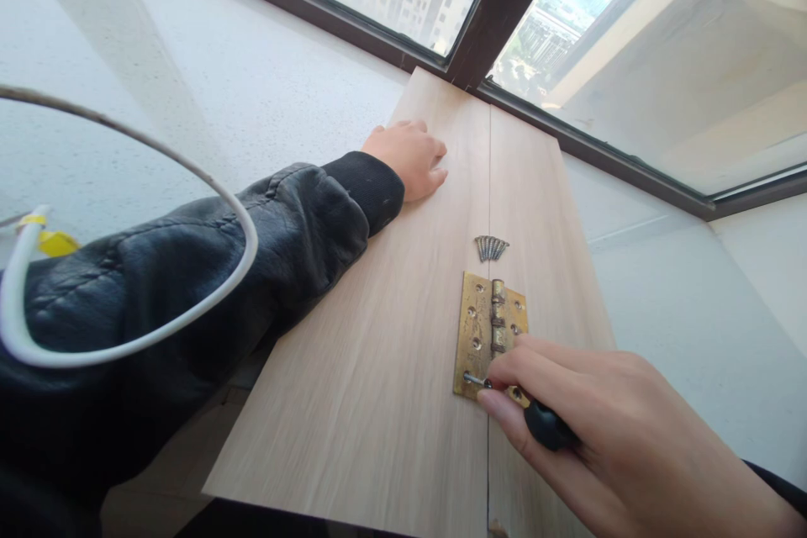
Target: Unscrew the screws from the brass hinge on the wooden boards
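Observation:
My right hand (586,412) pinches a small screw (475,378) between thumb and forefinger, its far end at the lowest left hole of a brass hinge (472,328). A black handle (547,427), apparently a screwdriver's, is tucked in the same hand; its shaft is hidden. The hinge lies spread, its knuckle near the seam between two pale wooden boards (378,370). My fingers cover part of its right leaf. Just beyond the hinge, several loose screws (492,248) lie in a fan. My left hand (409,158) rests palm down on the left board, fingers loosely bent, holding nothing.
A white cable (189,315) loops across my left sleeve, with a yellow tag (58,244) near it. The boards lie on a pale speckled sill (252,59) and reach a dark window frame (466,59) at the far end. Their near edge overhangs at the bottom.

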The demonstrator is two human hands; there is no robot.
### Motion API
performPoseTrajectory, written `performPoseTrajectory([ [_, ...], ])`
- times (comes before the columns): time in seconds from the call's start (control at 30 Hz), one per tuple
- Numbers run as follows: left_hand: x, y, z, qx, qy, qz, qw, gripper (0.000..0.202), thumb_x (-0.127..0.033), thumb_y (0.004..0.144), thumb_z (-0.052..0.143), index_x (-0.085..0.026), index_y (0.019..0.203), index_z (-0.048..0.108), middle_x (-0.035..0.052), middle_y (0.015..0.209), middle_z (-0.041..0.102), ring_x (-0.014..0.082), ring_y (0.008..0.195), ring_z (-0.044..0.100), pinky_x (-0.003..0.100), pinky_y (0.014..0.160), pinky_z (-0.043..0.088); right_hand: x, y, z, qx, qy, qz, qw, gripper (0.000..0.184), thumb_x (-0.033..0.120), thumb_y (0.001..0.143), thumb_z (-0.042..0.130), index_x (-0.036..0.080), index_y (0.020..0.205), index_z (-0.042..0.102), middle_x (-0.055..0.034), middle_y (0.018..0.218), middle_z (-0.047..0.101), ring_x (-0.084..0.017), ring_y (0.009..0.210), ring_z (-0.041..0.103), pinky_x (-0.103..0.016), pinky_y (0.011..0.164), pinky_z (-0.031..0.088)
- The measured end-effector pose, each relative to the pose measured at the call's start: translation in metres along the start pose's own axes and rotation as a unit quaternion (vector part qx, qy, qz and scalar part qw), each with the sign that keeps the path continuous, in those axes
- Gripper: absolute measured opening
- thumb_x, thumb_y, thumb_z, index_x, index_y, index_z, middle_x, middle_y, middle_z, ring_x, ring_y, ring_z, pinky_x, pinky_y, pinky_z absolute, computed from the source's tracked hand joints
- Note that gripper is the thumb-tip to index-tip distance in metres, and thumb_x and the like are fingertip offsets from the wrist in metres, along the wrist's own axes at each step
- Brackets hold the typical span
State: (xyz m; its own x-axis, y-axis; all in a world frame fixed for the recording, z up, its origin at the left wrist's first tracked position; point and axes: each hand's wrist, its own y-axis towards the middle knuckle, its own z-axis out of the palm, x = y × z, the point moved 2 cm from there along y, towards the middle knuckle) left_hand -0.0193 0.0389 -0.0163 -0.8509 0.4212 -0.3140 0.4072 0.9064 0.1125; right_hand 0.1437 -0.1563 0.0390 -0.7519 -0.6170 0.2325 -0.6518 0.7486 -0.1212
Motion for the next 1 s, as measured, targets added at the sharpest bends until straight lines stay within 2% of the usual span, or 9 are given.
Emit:
performPoseTrajectory([
  [0.1, 0.0, 0.0, 0.0, 0.001, -0.001, 0.002, 1.0, 0.049, -0.044, 0.09, 0.043, -0.024, 0.131, 0.06, 0.0114, 0.138, 0.051, 0.031, 0.125, 0.046, 0.046, 0.103, 0.037, 0.002, -0.001, 0.0, -0.032, -0.038, 0.002, 0.999, 0.023, 0.031, 0.096, 0.049, 0.021, 0.076, 0.056, 0.0018, 0.061, 0.056, -0.013, 0.047, 0.054, -0.028, 0.043, 0.033],
  [0.17, 0.0, 0.0, 0.0, 0.001, -0.001, 0.004, 1.0, 0.049, -0.043, 0.09, 0.043, -0.023, 0.131, 0.06, 0.0122, 0.138, 0.051, 0.0321, 0.125, 0.046, 0.048, 0.103, 0.036, 0.003, -0.001, 0.0, -0.04, -0.056, 0.012, 0.998, 0.027, 0.029, 0.097, 0.046, 0.022, 0.071, 0.053, 0.003, 0.058, 0.054, -0.013, 0.044, 0.053, -0.029, 0.041, 0.031],
  [0.4, 0.0, 0.001, 0.001, -0.006, 0.001, 0.004, 1.0, 0.048, -0.044, 0.09, 0.043, -0.023, 0.13, 0.061, 0.0109, 0.136, 0.053, 0.0308, 0.123, 0.047, 0.046, 0.101, 0.038, 0.008, 0.003, 0.004, -0.041, -0.096, 0.034, 0.994, 0.021, 0.023, 0.096, 0.043, 0.023, 0.078, 0.055, 0.0019, 0.059, 0.056, -0.017, 0.045, 0.056, -0.031, 0.041, 0.032],
  [0.53, 0.0, 0.001, 0.001, -0.008, 0.007, 0.002, 1.0, 0.047, -0.045, 0.09, 0.043, -0.025, 0.129, 0.061, 0.0095, 0.134, 0.054, 0.0292, 0.122, 0.048, 0.044, 0.1, 0.039, 0.011, 0.0, 0.006, -0.038, -0.047, 0.02, 0.998, 0.022, 0.019, 0.094, 0.044, 0.022, 0.075, 0.053, 0.0025, 0.06, 0.055, -0.014, 0.046, 0.053, -0.029, 0.043, 0.034],
  [0.7, 0.0, 0.001, 0.001, -0.006, 0.003, 0.001, 1.0, 0.047, -0.044, 0.09, 0.044, -0.025, 0.129, 0.061, 0.0097, 0.136, 0.053, 0.0302, 0.122, 0.048, 0.045, 0.101, 0.038, 0.006, -0.004, 0.008, -0.051, -0.014, 0.075, 0.996, 0.024, 0.026, 0.096, 0.047, 0.022, 0.074, 0.053, 0.0034, 0.06, 0.056, -0.012, 0.049, 0.053, -0.027, 0.045, 0.036],
  [0.9, 0.0, 0.0, 0.0, -0.004, 0.0, 0.002, 1.0, 0.049, -0.045, 0.09, 0.043, -0.024, 0.131, 0.06, 0.0111, 0.136, 0.052, 0.0309, 0.123, 0.047, 0.046, 0.101, 0.038, 0.006, -0.004, 0.011, -0.042, 0.035, 0.059, 0.997, 0.019, 0.021, 0.096, 0.047, 0.022, 0.078, 0.055, 0.0035, 0.064, 0.059, -0.012, 0.054, 0.056, -0.025, 0.049, 0.039],
  [1.0, -0.001, 0.0, 0.0, -0.002, 0.002, 0.002, 1.0, 0.048, -0.045, 0.09, 0.043, -0.025, 0.131, 0.06, 0.0103, 0.136, 0.053, 0.0306, 0.123, 0.047, 0.045, 0.101, 0.038, 0.004, -0.006, 0.011, -0.034, 0.035, 0.074, 0.996, 0.017, 0.022, 0.096, 0.048, 0.022, 0.08, 0.055, 0.0037, 0.065, 0.06, -0.011, 0.054, 0.055, -0.024, 0.049, 0.04],
])
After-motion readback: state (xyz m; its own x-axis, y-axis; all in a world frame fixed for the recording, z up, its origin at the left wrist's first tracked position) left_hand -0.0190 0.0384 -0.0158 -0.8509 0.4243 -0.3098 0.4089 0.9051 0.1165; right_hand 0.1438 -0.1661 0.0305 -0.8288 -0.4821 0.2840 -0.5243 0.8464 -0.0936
